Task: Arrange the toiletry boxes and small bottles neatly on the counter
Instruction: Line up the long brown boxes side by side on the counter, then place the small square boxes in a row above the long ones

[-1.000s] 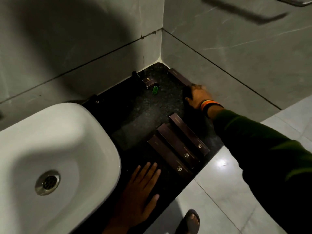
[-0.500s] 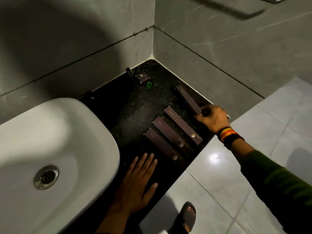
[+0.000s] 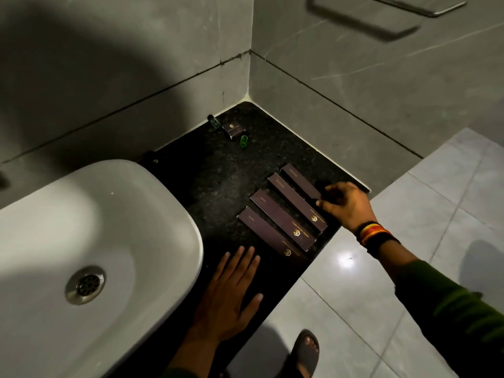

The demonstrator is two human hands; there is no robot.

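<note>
Several long dark brown toiletry boxes lie side by side on the black counter (image 3: 218, 186). The rightmost long box (image 3: 300, 181) lies next to the other three, and my right hand (image 3: 346, 205) grips its near end. The neighbouring box (image 3: 294, 203) touches it. My left hand (image 3: 231, 293) rests flat on the counter, fingers spread, just in front of the nearest box (image 3: 267, 236). Near the back corner sit a small square box (image 3: 234, 129), a green bottle lying on its side (image 3: 243, 141) and a second small bottle (image 3: 212, 121) against the wall.
A white basin (image 3: 90, 257) with a metal drain fills the left. Grey tiled walls close the counter at the back and right. The counter's front edge drops to the tiled floor, where my sandalled foot (image 3: 305, 350) stands. A towel bar (image 3: 395, 12) hangs high on the right wall.
My right hand has carried the long box from the back wall toward the front and set it down beside the other three. My left hand has stayed flat on the counter.
</note>
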